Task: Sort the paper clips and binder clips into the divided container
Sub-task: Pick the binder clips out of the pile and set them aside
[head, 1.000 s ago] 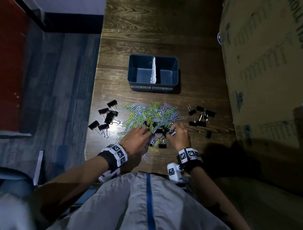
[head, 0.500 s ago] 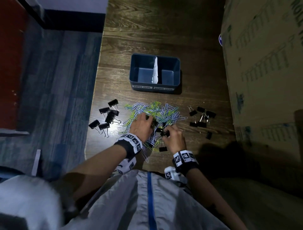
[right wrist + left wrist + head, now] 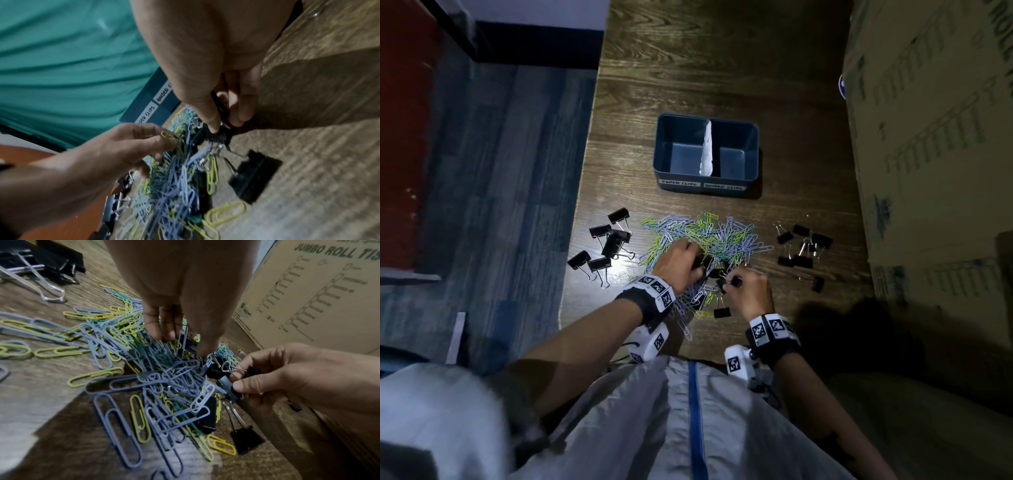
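**A:** What have you got in each grip right now?

**B:** My right hand [image 3: 751,289] pinches a small black binder clip [image 3: 227,382] by its body and wire handle, thumb against forefinger, at the near right edge of the paper clip pile [image 3: 702,240]. My left hand [image 3: 678,262] is down in the heap with its fingertips [image 3: 162,331] spread into the tangle of blue and yellow-green clips. Whether it has closed on any of them I cannot tell.

**A:** And where does it all go?

**B:** Into the divided container [image 3: 707,186], which sits on the worktop [image 3: 688,68] beyond the pile. Its front labels read paper clips on the left and binder clips on the right. Both halves look empty, so I judge the sorting has hardly begun.

**A:** How would you do this step cleanly?

**B:** The binder clip sits against the tangle, and loose paper clips may snag on its wire handles. I'd use the left fingers to pin the heap down while the right lifts slowly and shakes off any that cling. Then I'd carry it over the white divider [image 3: 707,147] and drop it in the right half.

**A:** What else needs sorting?

**B:** Another binder clip [image 3: 722,311] lies just beside my right hand. Larger binder clips [image 3: 613,240] are grouped to the left of the pile, and small binder clips [image 3: 803,245] to the right.
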The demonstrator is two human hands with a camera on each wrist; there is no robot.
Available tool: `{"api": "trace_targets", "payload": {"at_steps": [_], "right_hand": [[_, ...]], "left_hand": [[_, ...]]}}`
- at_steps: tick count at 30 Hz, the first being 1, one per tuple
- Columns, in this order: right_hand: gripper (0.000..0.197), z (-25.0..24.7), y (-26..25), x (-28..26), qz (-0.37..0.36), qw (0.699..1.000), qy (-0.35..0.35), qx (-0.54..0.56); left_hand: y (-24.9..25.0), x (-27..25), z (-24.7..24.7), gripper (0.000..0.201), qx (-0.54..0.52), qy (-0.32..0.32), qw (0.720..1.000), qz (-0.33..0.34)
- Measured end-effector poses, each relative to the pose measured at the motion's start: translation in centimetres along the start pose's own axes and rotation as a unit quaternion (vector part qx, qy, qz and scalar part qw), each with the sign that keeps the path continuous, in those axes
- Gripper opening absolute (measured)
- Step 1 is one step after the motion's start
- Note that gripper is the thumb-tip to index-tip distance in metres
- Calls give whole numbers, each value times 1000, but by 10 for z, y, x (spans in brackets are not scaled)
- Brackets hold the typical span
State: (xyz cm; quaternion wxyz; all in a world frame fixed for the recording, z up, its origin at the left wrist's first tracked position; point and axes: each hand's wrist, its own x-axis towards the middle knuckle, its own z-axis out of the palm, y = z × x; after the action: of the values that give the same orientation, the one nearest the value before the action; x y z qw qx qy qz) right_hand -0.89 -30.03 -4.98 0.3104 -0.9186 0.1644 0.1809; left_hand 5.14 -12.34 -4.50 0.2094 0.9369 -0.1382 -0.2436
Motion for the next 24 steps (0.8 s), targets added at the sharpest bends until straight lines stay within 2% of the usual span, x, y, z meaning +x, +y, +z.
{"api": "trace_targets", "payload": {"at_steps": [2,6,10,13,17,20,22,24], "right_hand": [[14,-9,-2,0,3,1000,4,-7],[19,-25,-5,1,0,999,38,-8],[9,-37,-8,9,-39,999,29,6],[9,-46,-2,16,-62,997,34,43],[18,-65,4,28,-53,993,90,61],[23,-83,11,41,34,991,124,39],[16,-92,21,50,67,984,160,36],[14,-99,33,58,84,980,178,22]], "left_hand": [[-5,-4,-4,45,-23,16,1000,5],[-14,-11,-17,45,-17,37,997,62],[-20,-14,-28,38,-98,-3,994,43],[-26,-15,-31,38,-117,-1,992,40],[-32,-19,-36,38,-29,10,995,91],[-37,-22,-45,40,87,58,987,123],[-45,-23,-52,40,111,111,982,103],[-58,-23,-61,38,115,149,981,51]]}}
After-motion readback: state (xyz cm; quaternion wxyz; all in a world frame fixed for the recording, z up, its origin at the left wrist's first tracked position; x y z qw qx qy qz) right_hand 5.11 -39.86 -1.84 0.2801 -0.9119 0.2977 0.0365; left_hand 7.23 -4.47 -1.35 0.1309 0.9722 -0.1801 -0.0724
